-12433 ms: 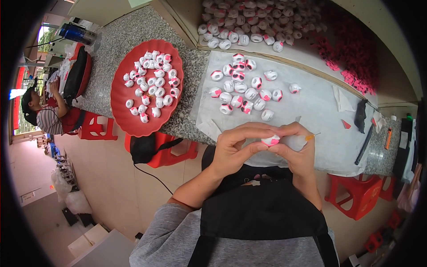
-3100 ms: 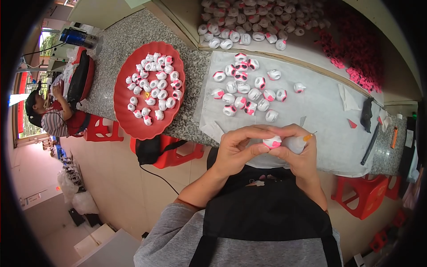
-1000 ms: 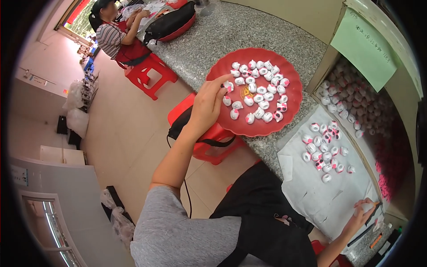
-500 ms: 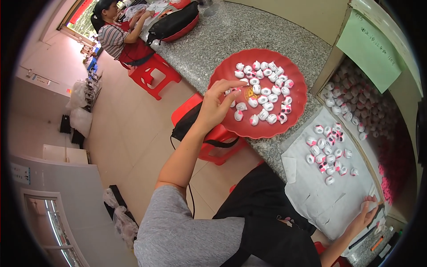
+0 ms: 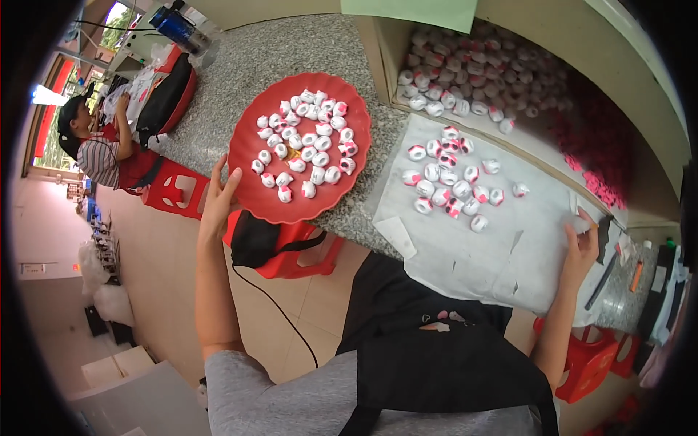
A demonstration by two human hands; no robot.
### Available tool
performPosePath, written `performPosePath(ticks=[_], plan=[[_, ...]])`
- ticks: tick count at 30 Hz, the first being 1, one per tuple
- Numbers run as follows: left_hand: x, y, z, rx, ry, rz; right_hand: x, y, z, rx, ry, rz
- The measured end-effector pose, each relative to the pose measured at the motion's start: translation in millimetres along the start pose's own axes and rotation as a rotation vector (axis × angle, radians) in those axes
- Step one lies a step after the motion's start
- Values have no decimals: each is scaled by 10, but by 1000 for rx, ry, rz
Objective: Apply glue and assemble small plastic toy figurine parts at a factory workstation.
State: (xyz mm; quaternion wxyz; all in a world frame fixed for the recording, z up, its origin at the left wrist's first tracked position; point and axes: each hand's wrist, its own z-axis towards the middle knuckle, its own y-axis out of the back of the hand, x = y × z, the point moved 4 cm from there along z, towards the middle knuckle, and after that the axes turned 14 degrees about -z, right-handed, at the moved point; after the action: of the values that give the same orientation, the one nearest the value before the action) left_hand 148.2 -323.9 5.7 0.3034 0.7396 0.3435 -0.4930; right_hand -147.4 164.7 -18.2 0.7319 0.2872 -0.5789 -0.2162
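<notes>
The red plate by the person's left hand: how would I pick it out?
On the speckled grey stone counter, left of the white paper sheet, lies a round red plate with a scalloped rim, holding small white-and-pink pieces. The left hand touches its near edge.

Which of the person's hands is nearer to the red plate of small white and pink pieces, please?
The left. The left hand touches the rim of the red plate; the right hand is far off, at the white sheet's far edge.

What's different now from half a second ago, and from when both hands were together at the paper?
The left hand has drawn back from among the white-and-pink pieces to the near rim of the red plate. The right hand has gone out to the right edge of the white sheet. The small piece once held between both hands is gone from the left. The loose pieces on the sheet stayed put.
</notes>
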Motion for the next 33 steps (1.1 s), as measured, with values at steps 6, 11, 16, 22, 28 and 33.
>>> performPosePath(ticks=[6, 11, 16, 22, 28, 33], plan=[[245, 100, 192, -35, -137, -120, -31, -1, -36, -57, 78, 139], [-9, 401, -361, 22, -296, 16, 154, 132, -184, -344, 207, 179], [165, 1156, -1107, -106, -151, 81, 687, 135, -369, -275, 655, 118], [690, 1189, -1735, -179, -25, 138, 989, -614, 178, 206, 700, -180], [1444, 468, -1730, -99, -35, -68, 1019, -1062, 295, 575, 471, 285], [1506, 138, -1564, -13, -46, -213, 1300, -1260, 297, 667, 552, 345]])
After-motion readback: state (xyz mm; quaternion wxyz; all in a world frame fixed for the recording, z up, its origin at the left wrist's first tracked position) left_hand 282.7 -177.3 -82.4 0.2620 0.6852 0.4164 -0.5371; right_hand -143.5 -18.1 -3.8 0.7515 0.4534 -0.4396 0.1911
